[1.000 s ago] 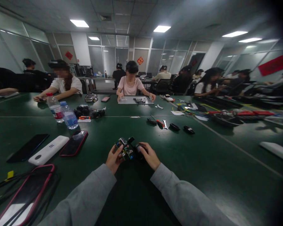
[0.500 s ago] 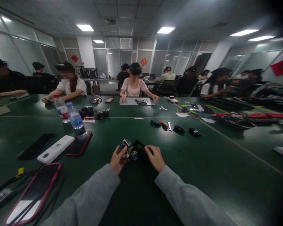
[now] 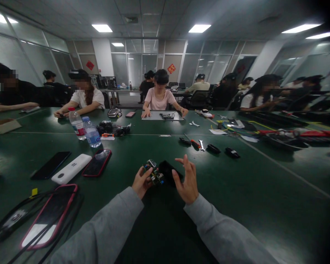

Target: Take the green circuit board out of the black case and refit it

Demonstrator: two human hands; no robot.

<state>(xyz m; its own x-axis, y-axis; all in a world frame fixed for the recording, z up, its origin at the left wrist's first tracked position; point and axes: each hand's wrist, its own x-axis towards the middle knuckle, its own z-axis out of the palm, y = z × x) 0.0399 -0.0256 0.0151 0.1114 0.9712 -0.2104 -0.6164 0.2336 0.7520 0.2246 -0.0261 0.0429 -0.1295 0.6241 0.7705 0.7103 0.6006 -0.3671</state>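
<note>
Between the thumb and fingers of my left hand (image 3: 142, 181) is a small circuit board (image 3: 154, 172) crowded with components, held above the table. Just right of the board, a black box-like housing (image 3: 168, 171) sits tilted, its near side dark and partly covered by my right hand (image 3: 187, 181). The fingers of that hand are raised and spread, with the thumb beside the housing; whether the thumb touches it I cannot tell.
Phones, a white power bank (image 3: 71, 168) and cables lie to the left, with two water bottles (image 3: 92, 132) behind. Ahead are a screwdriver (image 3: 194, 143), a wrench (image 3: 201, 145) and black parts (image 3: 232, 152). Across the green table (image 3: 143, 146), a person in pink (image 3: 160, 98) sits working.
My right hand has loosened from the black housing, its fingers now lifted and spread. The left hand keeps hold of the circuit board. The whole view has shifted slightly.
</note>
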